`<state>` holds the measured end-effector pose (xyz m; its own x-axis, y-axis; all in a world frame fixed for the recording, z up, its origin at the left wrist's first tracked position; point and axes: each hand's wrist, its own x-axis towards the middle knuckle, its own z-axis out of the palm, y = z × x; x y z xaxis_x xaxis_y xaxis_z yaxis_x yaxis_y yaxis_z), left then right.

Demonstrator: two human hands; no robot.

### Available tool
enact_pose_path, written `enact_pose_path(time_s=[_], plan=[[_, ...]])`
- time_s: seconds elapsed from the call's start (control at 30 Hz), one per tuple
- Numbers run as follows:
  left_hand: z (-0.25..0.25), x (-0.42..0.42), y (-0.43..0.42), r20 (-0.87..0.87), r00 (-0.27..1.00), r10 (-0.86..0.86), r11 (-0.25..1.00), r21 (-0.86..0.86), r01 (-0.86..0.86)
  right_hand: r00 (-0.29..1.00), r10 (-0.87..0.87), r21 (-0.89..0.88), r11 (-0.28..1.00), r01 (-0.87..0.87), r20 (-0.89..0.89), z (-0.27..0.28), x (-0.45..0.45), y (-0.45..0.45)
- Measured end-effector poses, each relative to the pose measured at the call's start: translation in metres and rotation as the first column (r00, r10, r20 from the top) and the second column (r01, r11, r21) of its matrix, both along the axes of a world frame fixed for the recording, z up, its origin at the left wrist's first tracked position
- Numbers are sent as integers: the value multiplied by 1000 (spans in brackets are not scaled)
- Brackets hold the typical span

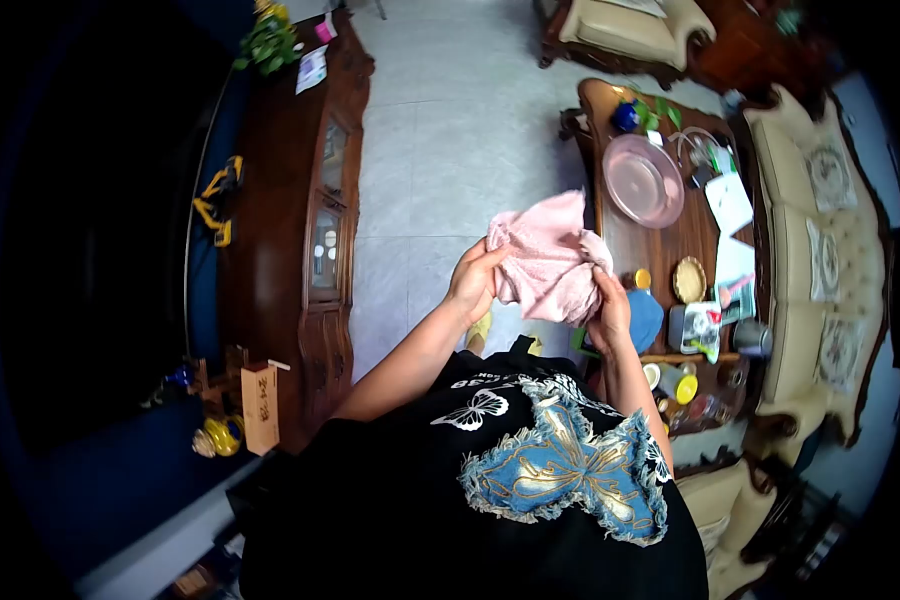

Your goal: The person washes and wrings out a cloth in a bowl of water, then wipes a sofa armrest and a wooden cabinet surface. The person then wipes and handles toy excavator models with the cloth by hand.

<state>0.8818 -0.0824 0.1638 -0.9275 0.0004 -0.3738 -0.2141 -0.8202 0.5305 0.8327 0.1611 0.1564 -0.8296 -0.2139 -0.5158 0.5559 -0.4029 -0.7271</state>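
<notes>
A crumpled pink cloth (547, 262) is stretched between my two hands, held up in front of my body above the floor. My left hand (476, 279) pinches its left edge, thumb on top. On the other side my right hand (610, 308) grips the bunched right edge, fingers closed round the folds. Part of the fingers of both hands is hidden behind the cloth. A pink plastic basin (643, 182) rests on the wooden coffee table (615, 245), to the right of the cloth and beyond it.
Beside my right hand is a blue round seat (644, 320). The table carries a woven basket (689, 280), papers (730, 204), a blue pot (627, 116) and jars. A wooden cabinet (280, 200) runs along the left, a cream sofa (785, 190) along the right. Grey floor tiles (410, 150) lie between.
</notes>
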Motion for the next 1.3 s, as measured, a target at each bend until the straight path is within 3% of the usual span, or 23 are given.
enact_pose_path(time_s=[0.07,0.13,0.17,0.23,0.3,0.37,0.47,0.57,0.63,0.7,0.8,0.83,0.9,0.93,0.97,1.0,1.03,1.07,1.1,1.17,1.23,1.3], plan=[[-4,15,-2,40,993,114,991,73,-116,998,37,-72,997,-33,53,8,-6,1],[1,27,-17,17,983,183,981,69,-183,968,230,-318,929,-189,99,37,-10,-16],[4,34,-24,2,977,214,975,64,-214,959,269,-322,919,-227,93,34,-15,-17],[11,49,-35,-7,957,289,956,46,-289,916,401,-435,820,-372,-26,25,-27,-22],[18,66,-38,-63,928,367,930,51,-365,885,457,-432,782,-449,-91,23,-30,-30],[21,73,-37,-86,903,421,907,37,-420,770,592,-516,594,-617,-239,25,-37,-32],[16,78,-42,-112,918,381,923,-14,-385,705,654,-322,628,-708,-276,13,-51,-42],[21,75,-56,-170,853,494,856,-77,-511,659,701,-63,671,-739,-274,31,-73,-74],[35,76,-63,-299,812,501,820,-137,-556,686,654,-64,707,-704,-317,46,-81,-88],[39,81,-75,-312,820,480,840,-105,-532,623,693,5,670,-742,-363,52,-94,-93],[44,88,-80,-411,762,500,740,-254,-623,563,692,47,649,-759,-452,68,-98,-102],[47,88,-79,-419,760,496,739,-255,-623,561,688,48,650,-758,-460,77,-99,-104],[49,86,-70,-341,763,549,718,-274,-639,474,748,5,538,-843,-465,96,-101,-102],[44,85,-70,-335,759,558,733,-231,-640,430,723,138,580,-803,-540,85,-110,-103],[42,83,-70,-318,771,552,753,-206,-625,449,739,283,631,-723,-501,84,-114,-97],[48,84,-63,-323,777,540,768,-189,-612,539,735,392,677,-623,-412,76,-112,-92],[55,83,-58,-329,786,523,784,-175,-595,650,672,379,739,-557,-355,70,-108,-89],[51,78,-56,-341,771,537,759,-203,-619,628,684,421,727,-543,-371,59,-113,-84],[48,79,-56,-347,804,482,803,-193,-564,670,580,359,814,-456,-464,56,-105,-81],[27,80,-63,-334,834,439,835,-190,-516,597,547,380,837,-394,-587,38,-105,-71],[25,81,-64,-300,872,387,854,-238,-462,623,565,390,825,-409,-541,35,-102,-56],[20,81,-68,-265,929,260,842,-408,-352,591,600,543,784,-301,-539,41,-96,-30]])
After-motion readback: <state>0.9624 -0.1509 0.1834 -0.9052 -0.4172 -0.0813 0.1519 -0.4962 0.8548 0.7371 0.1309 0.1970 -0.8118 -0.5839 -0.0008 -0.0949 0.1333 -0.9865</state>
